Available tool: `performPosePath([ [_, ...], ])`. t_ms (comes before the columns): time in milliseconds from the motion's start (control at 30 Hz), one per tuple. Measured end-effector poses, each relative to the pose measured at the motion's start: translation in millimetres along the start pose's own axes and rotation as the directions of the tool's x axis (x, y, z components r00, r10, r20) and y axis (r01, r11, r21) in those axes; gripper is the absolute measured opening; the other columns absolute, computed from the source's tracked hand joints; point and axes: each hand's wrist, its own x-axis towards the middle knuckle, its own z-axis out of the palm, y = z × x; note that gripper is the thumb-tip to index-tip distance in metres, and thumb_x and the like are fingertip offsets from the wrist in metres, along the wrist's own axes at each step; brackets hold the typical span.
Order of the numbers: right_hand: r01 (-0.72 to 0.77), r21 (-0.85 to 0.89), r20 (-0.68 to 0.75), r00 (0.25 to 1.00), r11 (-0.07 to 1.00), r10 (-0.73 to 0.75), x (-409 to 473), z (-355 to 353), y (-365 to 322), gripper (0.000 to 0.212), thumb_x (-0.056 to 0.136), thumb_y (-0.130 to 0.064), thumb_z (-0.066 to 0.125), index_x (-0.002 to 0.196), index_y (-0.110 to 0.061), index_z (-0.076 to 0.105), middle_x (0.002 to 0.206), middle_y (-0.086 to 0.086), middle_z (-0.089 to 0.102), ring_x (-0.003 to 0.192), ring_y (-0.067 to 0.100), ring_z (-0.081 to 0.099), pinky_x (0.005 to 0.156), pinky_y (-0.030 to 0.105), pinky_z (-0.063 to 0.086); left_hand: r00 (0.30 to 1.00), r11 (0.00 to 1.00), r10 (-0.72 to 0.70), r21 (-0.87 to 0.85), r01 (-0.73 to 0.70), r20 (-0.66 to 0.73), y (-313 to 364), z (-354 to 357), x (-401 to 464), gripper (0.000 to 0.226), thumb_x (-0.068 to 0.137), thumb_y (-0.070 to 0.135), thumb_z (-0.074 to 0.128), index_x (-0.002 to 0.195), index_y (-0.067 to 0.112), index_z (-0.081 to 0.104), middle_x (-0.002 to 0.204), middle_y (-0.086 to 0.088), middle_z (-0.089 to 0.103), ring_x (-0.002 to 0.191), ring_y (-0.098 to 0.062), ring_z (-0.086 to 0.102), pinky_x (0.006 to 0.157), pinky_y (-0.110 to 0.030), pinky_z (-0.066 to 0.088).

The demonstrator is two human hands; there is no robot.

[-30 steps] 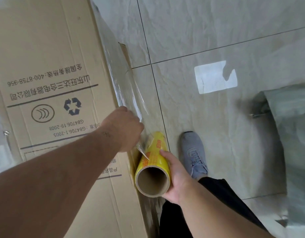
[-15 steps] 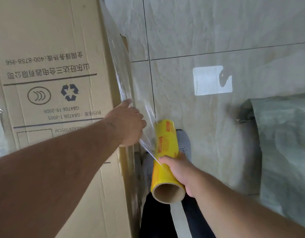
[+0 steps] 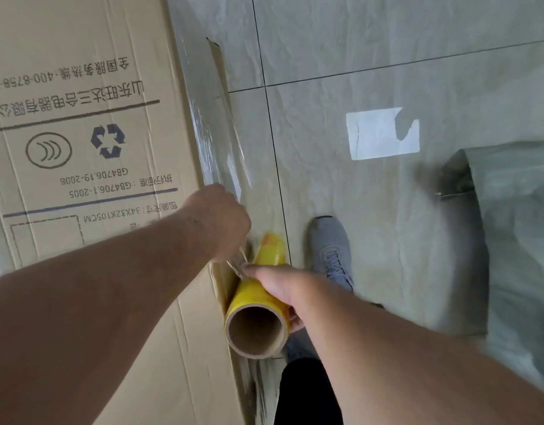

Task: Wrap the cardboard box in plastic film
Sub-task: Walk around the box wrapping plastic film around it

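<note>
The cardboard box (image 3: 90, 124) fills the frame from nine to twelve o'clock, printed face toward the camera, its right edge running down toward six. Clear plastic film (image 3: 217, 139) already clings along that right side, glinting where it creases. From there the film runs down to the roll (image 3: 258, 305), a yellow-wrapped cardboard tube just beside the box edge at about six o'clock, its open end facing the camera.

The left hand (image 3: 218, 223) sits at the centre, against the box corner, fingers curled under; it seems to pinch a gathered strand of film, though the fingertips are hidden and the grip cannot be told for certain. The right hand (image 3: 280, 286) has its grip curled round the roll's middle, thumb on top.

The step in hand looks like tensioning the film before the next pass round the box. To do it well, the left hand should pin the film flat on the corner rather than bunch it, while the right lets the tube turn freely and pulls along the box face, keeping the sheet wide and taut. A roped strand will not cling.

At three o'clock on the tiled floor (image 3: 387, 56) a grey shoe (image 3: 330, 250) stands near the roll.
</note>
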Motion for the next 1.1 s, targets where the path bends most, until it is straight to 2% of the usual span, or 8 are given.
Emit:
performPosePath([
  [100,-0.091,0.36,0.069,0.995,0.929,0.071,1.9,5.0,28.5,0.099,0.07,-0.087,0.075,0.146,-0.023,0.064,0.124,0.015,0.08,0.106,0.038,0.079,0.094,0.056,0.065,1.0,1.0,0.017,0.021,-0.016,-0.015,11.8,5.5,-6.9,0.019,0.096,0.027,0.053,0.106,0.028,0.069,0.104,0.004,0.066,0.102,-0.021,0.063,0.093,-0.037,0.044],
  [200,-0.142,0.678,0.195,0.981,0.721,0.01,-5.2,11.2,52.6,0.067,0.089,-0.06,0.082,0.132,-0.009,0.075,0.11,0.024,0.084,0.09,0.037,0.083,0.085,0.05,0.067,1.0,0.999,0.016,0.039,-0.016,0.007,14.5,6.0,-9.8,0.025,0.095,0.025,0.053,0.114,0.027,0.068,0.11,0.002,0.067,0.106,-0.022,0.064,0.098,-0.04,0.046],
  [367,-0.1,0.841,0.183,0.977,0.532,-0.105,-7.1,17.4,61.2,0.061,0.092,-0.048,0.081,0.133,-0.003,0.074,0.105,0.027,0.082,0.078,0.037,0.081,0.076,0.046,0.065,1.0,1.0,0.003,0.004,-0.003,-0.031,25.1,7.6,-16.3,0.028,0.1,0.03,0.051,0.124,0.025,0.063,0.118,-0.001,0.065,0.111,-0.025,0.062,0.099,-0.041,0.046],
  [633,0.026,0.649,0.02,0.999,0.761,-0.05,-29.2,-15.4,67.5,0.062,0.087,-0.058,0.085,0.126,-0.011,0.075,0.104,0.021,0.085,0.091,0.035,0.081,0.09,0.049,0.066,0.987,0.998,0.016,-0.056,-0.025,-0.159,50.7,11.8,-29.1,0.036,0.099,0.035,0.05,0.131,0.027,0.064,0.131,-0.003,0.057,0.125,-0.028,0.052,0.107,-0.049,0.039],
  [800,0.204,0.213,-0.232,0.961,0.955,-0.154,-15.1,-27.8,89.3,0.113,0.043,-0.075,0.081,0.143,-0.03,0.056,0.122,0.007,0.076,0.107,0.035,0.077,0.105,0.054,0.061,0.988,0.995,-0.001,-0.094,-0.014,-0.153,65.1,2.0,-31.1,0.034,0.1,0.034,0.049,0.13,0.025,0.063,0.131,-0.002,0.06,0.127,-0.026,0.053,0.108,-0.048,0.038],
  [867,0.142,0.103,-0.193,0.974,0.984,-0.12,-11.9,-30.8,97.8,0.114,0.042,-0.077,0.08,0.143,-0.031,0.054,0.124,0.008,0.074,0.108,0.035,0.076,0.107,0.054,0.059,0.987,0.996,-0.001,-0.085,-0.012,-0.158,69.2,2.5,-29.7,0.035,0.101,0.036,0.049,0.132,0.025,0.063,0.135,-0.002,0.059,0.13,-0.025,0.051,0.112,-0.049,0.034],
  [1000,0.047,-0.057,-0.042,0.998,0.997,-0.049,-24.8,-19.2,85.2,0.071,0.066,-0.074,0.082,0.112,-0.02,0.074,0.125,0.012,0.077,0.113,0.034,0.076,0.112,0.051,0.058,0.994,0.998,0.015,-0.063,-0.022,-0.112,79.2,7.7,-26.3,0.035,0.099,0.036,0.055,0.131,0.024,0.065,0.14,-0.003,0.06,0.129,-0.023,0.054,0.114,-0.048,0.035],
  [1100,0.059,-0.163,-0.017,0.998,0.985,-0.063,-18.1,-2.8,75.3,0.093,0.067,-0.084,0.077,0.136,-0.023,0.071,0.133,0.01,0.073,0.117,0.033,0.072,0.111,0.047,0.057,0.999,0.999,0.018,-0.035,-0.019,-0.028,87.0,19.7,-27.6,0.019,0.098,0.029,0.057,0.11,0.023,0.07,0.113,0.0,0.07,0.107,-0.022,0.063,0.106,-0.043,0.042],
])
